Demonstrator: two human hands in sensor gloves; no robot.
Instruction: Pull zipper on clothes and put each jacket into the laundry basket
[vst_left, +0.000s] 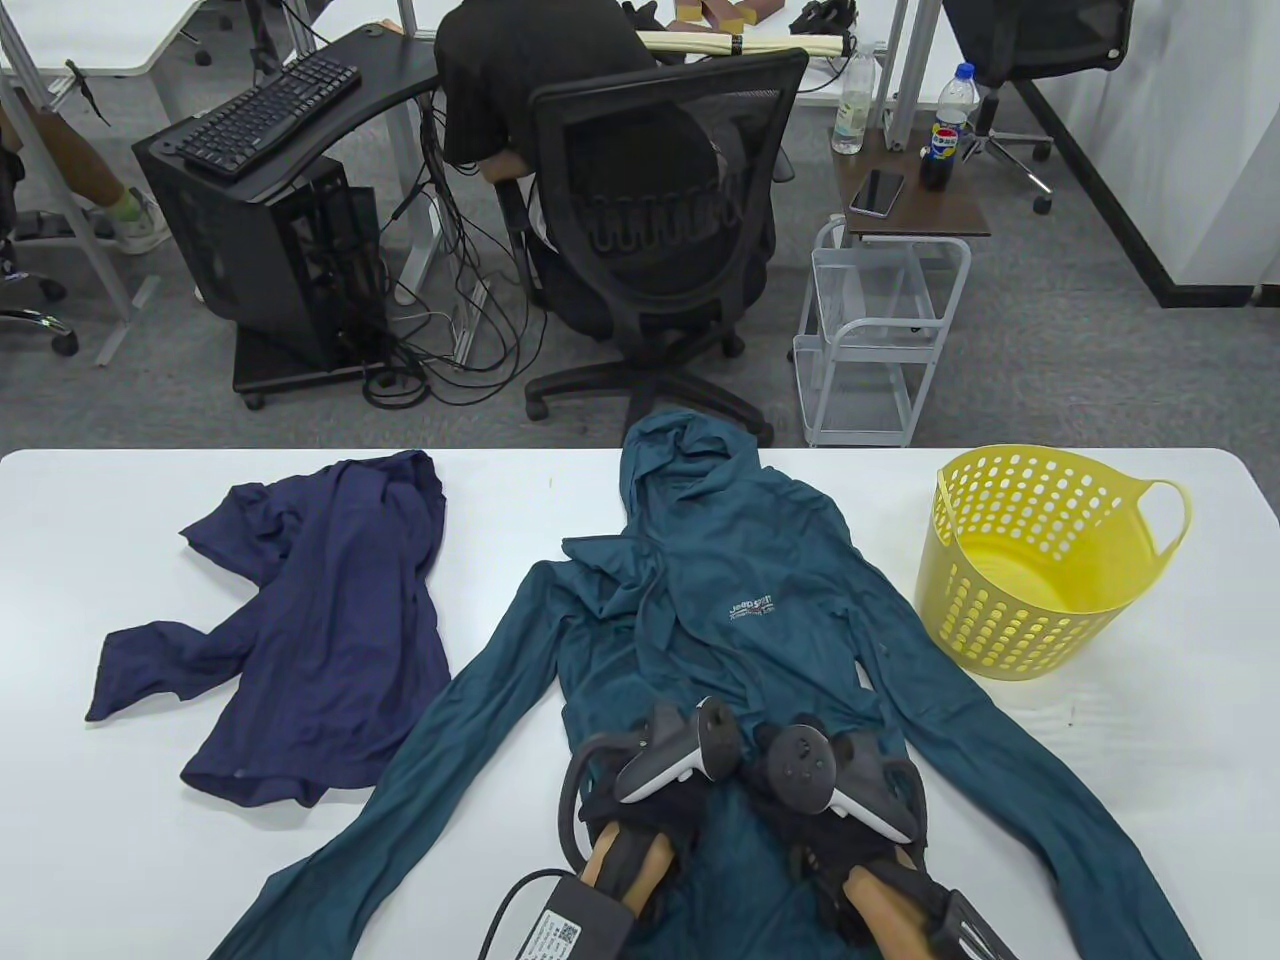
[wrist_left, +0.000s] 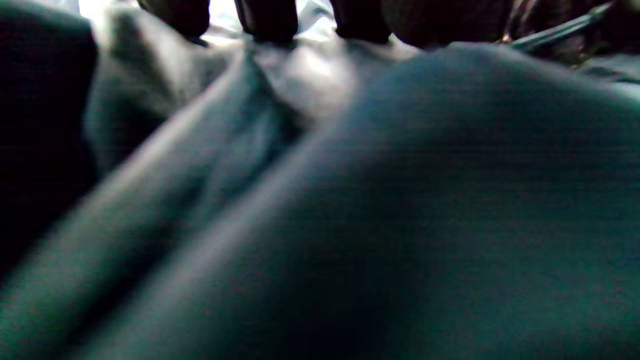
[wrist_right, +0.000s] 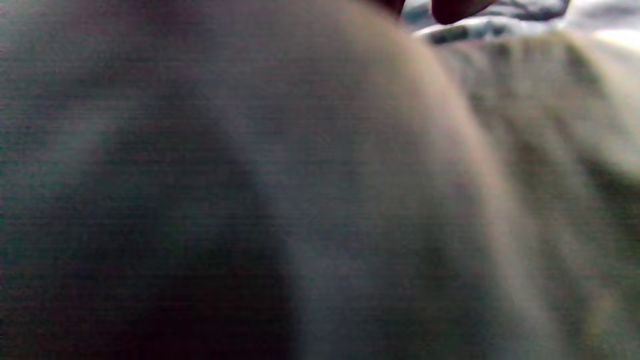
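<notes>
Teal jacket (vst_left: 700, 620) spread front-up across the table (vst_left: 100, 500), hood toward the far edge, sleeves splayed to either side — laid flat, presumably, so the zipper line runs straight and can be drawn up without bunching. Left hand (vst_left: 650, 790) and right hand (vst_left: 840, 790) side by side at the lower middle of the garment, near the hem, where a zipper would start; trackers cover both from above, so whether the fingers pinch a pull or merely press the cloth cannot be told. Left wrist view: dark fingertips (wrist_left: 267, 20) down against the teal fabric, pressing or gathering a fold — grip unclear. Right wrist view too blurred to read beyond cloth close to the lens. Zipper itself not visible in any view.

Navy jacket (vst_left: 310, 620) crumpled to the left, well apart from both hands, waiting its turn by the look of it. Yellow laundry basket (vst_left: 1050, 560) upright at the right, just beside the teal sleeve — close by for an easy drop. Nothing visible in it; judged an early stage.
</notes>
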